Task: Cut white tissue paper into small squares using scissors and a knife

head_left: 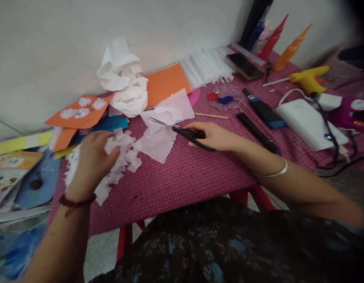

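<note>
Red checked cloth (182, 181) covers the table beneath the black scissors (182, 131), which serve as the landmark here. Beyond them, toward the wall, stand crumpled white paper (129, 100), an orange sheet (168, 83) and a row of white sticks (210, 70). Off to their right come a clear dish (238, 96) with red and blue blobs, a wooden stick (213, 116), a black marker (257, 133) and, farther out, a white box (311, 124) with cables, its bulk beside the right forearm. Far left of the scissors lies an orange card (92, 122) with white paper blossoms.

The right hand (213, 135) is closed around the scissors' handles; the blades point left, over pale pink paper (158, 143). Left of the blade tips, the left hand (93, 161) is above cut paper scraps (121, 157), thumb and fingers wide apart; whether it touches them I cannot tell.

Bare cloth spreads from the scissors toward the body, up to the table's near edge. Past the scraps, the table's left edge borders plastic packets (37, 177).
</note>
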`<state>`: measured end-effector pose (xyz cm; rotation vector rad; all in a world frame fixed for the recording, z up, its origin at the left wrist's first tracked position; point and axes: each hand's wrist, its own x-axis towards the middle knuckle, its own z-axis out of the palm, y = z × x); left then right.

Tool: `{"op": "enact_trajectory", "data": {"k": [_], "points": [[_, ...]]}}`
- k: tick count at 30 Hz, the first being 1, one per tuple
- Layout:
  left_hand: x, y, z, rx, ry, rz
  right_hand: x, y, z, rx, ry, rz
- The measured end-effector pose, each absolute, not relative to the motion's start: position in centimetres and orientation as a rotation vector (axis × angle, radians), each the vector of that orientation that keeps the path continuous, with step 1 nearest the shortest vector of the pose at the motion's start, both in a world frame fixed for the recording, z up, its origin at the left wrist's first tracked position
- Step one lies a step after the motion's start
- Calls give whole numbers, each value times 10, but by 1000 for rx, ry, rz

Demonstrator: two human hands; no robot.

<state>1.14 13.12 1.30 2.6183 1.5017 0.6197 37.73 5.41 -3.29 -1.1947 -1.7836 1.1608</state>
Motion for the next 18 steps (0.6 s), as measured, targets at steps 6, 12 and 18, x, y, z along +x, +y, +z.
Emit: {"op": "enact_trajectory", "data": {"k": [6,12,18], "points": [[53,149,-28,2475,1407,515,377,55,-40,-1199,-1856,1103],[9,167,-22,2479,1509,441,381,56,-35,-1220,-1885,1033],[7,144,-19,2766,1424,398,386,59,-31,-1248,-1840,993]]}}
